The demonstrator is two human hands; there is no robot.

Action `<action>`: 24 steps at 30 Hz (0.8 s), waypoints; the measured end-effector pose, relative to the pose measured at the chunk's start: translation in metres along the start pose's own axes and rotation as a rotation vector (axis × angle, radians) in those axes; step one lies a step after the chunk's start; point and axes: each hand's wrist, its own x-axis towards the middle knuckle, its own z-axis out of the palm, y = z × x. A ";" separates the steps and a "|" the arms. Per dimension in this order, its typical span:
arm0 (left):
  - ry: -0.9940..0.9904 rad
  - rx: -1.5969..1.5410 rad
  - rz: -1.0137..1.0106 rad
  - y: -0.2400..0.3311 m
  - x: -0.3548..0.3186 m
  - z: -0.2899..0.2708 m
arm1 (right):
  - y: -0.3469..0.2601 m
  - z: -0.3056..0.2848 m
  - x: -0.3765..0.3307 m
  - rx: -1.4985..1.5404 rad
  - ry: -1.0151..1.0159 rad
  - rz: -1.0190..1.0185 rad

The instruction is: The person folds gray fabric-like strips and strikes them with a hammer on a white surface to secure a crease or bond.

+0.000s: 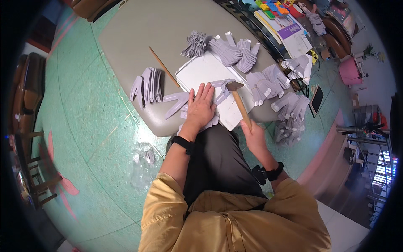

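My left hand (201, 107) lies flat, fingers stretched out, over flat lilac-grey cut pieces (178, 100) that reach onto a white board (195, 72). In my right hand (255, 135) is a hammer (241, 105), gripped by its wooden handle. The hammer's dark head is over a lilac-grey strip on the board, just right of my left fingertips; whether it touches the strip I cannot tell. At the left stands a fanned stack of similar pieces (152, 86). Several more bundles (226, 50) lie along the board's far and right sides.
A thin wooden stick (163, 67) lies on the grey padded surface (138, 29). At the far right are papers (291, 38) and coloured toy bricks (273, 7). A clear plastic bag (147, 161) and a dark-screened tablet (316, 101) lie on the green floor (100, 176).
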 end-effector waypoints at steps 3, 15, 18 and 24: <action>-0.001 -0.016 -0.005 -0.001 0.003 -0.003 | 0.010 0.008 0.007 -0.120 -0.003 -0.048; 0.010 -0.003 0.012 -0.003 0.003 -0.001 | -0.003 -0.009 0.005 -0.110 -0.075 -0.048; 0.056 -0.009 0.000 -0.001 0.001 0.003 | -0.005 -0.012 0.013 0.149 0.026 -0.009; 0.106 0.024 0.004 0.003 0.002 0.002 | 0.002 -0.008 0.038 -0.018 0.031 -0.076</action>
